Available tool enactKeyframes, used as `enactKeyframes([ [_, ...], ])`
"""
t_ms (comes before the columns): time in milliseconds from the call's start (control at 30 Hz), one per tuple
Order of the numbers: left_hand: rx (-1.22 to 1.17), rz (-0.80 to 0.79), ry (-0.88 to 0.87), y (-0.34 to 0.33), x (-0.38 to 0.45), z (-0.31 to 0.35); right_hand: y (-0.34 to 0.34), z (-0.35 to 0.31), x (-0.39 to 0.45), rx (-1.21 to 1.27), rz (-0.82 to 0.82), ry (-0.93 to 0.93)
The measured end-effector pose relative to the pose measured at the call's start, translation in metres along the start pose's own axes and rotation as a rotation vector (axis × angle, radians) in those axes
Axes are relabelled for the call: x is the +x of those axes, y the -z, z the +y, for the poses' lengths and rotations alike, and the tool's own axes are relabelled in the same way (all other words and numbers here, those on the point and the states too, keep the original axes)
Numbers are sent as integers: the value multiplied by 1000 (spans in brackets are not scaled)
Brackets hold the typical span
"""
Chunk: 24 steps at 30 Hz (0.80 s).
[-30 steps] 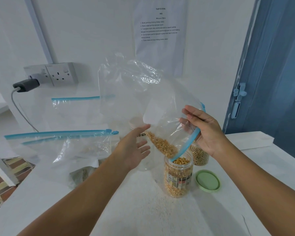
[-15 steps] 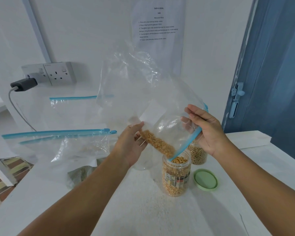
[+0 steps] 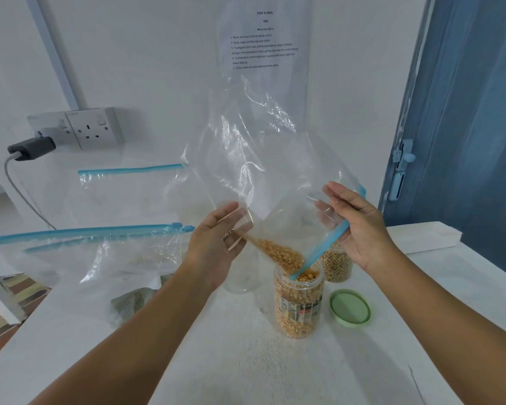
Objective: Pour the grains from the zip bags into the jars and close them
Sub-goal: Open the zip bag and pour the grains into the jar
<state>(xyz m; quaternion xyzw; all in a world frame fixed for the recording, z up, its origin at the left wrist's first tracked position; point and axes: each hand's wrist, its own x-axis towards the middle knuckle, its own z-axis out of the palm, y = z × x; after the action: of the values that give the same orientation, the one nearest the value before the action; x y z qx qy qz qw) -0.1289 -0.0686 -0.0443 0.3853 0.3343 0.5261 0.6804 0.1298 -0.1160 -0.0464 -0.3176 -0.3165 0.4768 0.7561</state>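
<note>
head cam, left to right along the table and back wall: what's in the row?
Charger plug in the wall socket → sealed zip bag → left hand → jar of yellow grains → green lid → right hand on the bag's blue zip → blue door.

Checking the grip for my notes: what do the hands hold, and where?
Both hold the bag: left hand its lower side, right hand its blue zip edge.
</note>
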Motion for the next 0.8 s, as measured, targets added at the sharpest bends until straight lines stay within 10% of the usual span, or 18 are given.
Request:
enactKeyframes([
  [800,-2,-30,-89,-9,-10,-8,6,17,-24,-119,-41,-39],
])
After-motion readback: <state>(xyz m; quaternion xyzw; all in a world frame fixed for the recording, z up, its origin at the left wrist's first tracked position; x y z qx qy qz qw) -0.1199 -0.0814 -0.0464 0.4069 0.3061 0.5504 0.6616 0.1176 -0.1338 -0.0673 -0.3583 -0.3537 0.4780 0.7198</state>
